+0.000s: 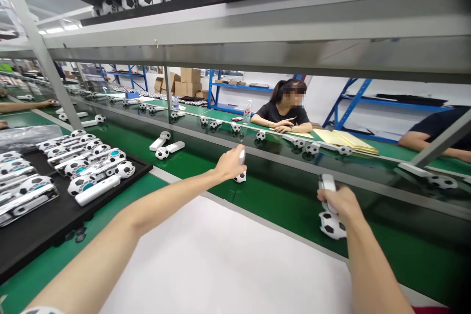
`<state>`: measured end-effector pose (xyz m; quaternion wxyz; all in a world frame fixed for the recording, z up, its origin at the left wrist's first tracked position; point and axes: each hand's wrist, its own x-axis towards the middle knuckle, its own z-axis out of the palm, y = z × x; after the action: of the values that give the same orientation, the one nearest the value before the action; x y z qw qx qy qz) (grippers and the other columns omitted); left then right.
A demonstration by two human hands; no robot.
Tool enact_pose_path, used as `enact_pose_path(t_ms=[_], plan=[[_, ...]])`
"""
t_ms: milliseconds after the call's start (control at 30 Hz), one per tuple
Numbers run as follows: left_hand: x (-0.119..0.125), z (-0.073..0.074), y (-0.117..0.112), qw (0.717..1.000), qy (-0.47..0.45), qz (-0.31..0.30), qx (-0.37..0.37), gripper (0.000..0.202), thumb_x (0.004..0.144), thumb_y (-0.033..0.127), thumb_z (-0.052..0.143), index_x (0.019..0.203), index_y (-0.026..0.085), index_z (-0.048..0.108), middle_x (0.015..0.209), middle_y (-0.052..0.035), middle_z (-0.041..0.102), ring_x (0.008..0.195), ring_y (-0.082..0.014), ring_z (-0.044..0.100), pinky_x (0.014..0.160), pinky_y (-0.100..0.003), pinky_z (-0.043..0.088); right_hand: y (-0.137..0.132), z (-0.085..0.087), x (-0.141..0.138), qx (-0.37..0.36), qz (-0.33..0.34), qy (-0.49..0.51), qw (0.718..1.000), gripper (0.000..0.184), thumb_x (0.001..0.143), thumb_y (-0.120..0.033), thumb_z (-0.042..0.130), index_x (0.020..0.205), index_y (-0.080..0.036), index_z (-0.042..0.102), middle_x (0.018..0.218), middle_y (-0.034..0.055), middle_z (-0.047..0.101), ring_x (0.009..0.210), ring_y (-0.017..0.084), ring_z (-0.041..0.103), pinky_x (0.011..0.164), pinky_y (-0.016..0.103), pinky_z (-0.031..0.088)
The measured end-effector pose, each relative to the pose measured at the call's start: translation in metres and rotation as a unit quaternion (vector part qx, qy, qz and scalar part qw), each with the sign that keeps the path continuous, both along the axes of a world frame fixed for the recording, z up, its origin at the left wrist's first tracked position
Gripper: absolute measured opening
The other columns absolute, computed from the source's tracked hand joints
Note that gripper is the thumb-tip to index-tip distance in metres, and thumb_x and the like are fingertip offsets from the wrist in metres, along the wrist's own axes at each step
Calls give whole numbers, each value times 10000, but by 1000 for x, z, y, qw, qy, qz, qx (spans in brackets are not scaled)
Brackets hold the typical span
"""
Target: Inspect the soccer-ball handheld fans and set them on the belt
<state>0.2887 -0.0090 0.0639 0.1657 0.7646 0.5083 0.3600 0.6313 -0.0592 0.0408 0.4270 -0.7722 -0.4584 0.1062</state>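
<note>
We have the left hand [228, 163] clamped on a ball-ended device [241, 177], just below frame centre, and the right hand [345, 204] clamped on a second device [332, 226], right of centre. Both long axes run roughly up-down, balls below each grip.

A bottle [247, 114] stands near a seated person [269, 112], cardboard boxes [190, 76] and blue shelving [353, 103] beyond

Before me, the green bench [37, 270] carries a white sheet [228, 255], with a black tray [62, 216] and small dark pieces [80, 238] to its left. On the green strip [198, 162] beyond, I see two ball-ended gadgets [175, 147] lying close together at left.
</note>
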Motion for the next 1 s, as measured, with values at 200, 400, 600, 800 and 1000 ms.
enact_pose_path(t_ms=[200,400,600,800,1000], plan=[[-43,-3,-21,990,-39,6,-133,348,640,157,749,941,200,580,853,-60,661,803,-264,660,761,-351,499,-15,41,-17,-45,-9,-81,996,306,558,-457,783,602,-250,563,689,97,562,799,327,590,674,428,372],[-41,-10,-42,927,-76,-49,-363,239,575,129,745,761,170,601,573,-39,621,499,-232,611,513,-336,487,-47,72,-35,-30,-4,-54,998,278,468,-360,846,652,-213,700,587,71,521,866,357,582,753,463,356],[-21,36,-68,887,-249,-147,-361,296,801,262,561,1084,180,598,969,-130,720,675,-194,641,528,-281,488,-79,110,-61,257,-18,160,953,379,692,-395,696,992,-168,645,941,78,672,809,221,677,726,367,580],[-21,108,-110,641,-569,-326,-399,415,883,188,460,1276,69,525,986,-165,685,580,-101,537,450,-186,446,-110,131,-96,196,260,444,835,317,806,-260,601,1068,-90,657,886,147,724,597,173,650,460,249,532],[-23,119,-138,542,-642,-355,-410,459,932,180,352,1361,30,418,938,-170,677,535,-107,542,432,-188,491,-124,135,-128,154,349,608,696,309,871,-225,443,1036,-86,665,761,94,665,452,93,504,383,183,427]])
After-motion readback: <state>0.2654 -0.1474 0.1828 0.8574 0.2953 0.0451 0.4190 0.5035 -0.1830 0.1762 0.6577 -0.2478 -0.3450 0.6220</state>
